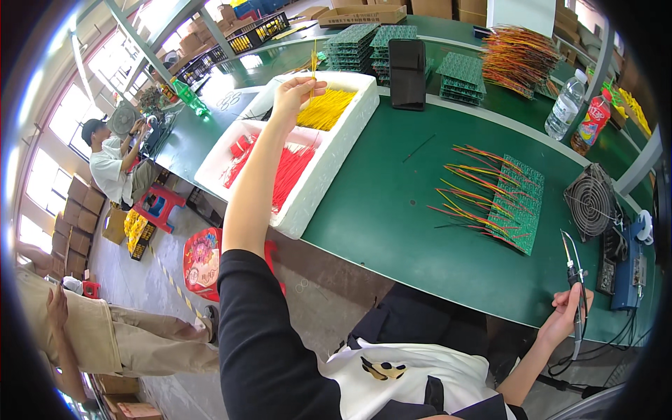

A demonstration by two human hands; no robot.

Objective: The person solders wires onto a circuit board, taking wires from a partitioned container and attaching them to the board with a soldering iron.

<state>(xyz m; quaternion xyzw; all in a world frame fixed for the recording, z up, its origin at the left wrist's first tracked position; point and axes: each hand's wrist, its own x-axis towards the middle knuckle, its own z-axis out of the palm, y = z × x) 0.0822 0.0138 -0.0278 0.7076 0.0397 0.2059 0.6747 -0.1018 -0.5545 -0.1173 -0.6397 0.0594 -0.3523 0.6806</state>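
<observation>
My left hand (297, 96) is raised over the white foam box (343, 140), its fingers pinched on a few yellow wires (313, 61) that stand upright. Below it, one part of the box holds a heap of yellow wires (327, 110), and the nearer part holds red wires (288, 178). At the right edge of the bench my right hand (565, 311) is closed around a soldering iron (575, 273), tip pointing up. Between the hands lies a green circuit board panel (525, 203), with red and yellow wires sticking out to its left.
A small fan (590, 199) and a blue soldering station (630, 262) stand at the right. Behind are a phone (407, 73), stacked boards (462, 75), a wired-board pile (519, 59) and two bottles (565, 105). A red stool (203, 264) and other people are to the left.
</observation>
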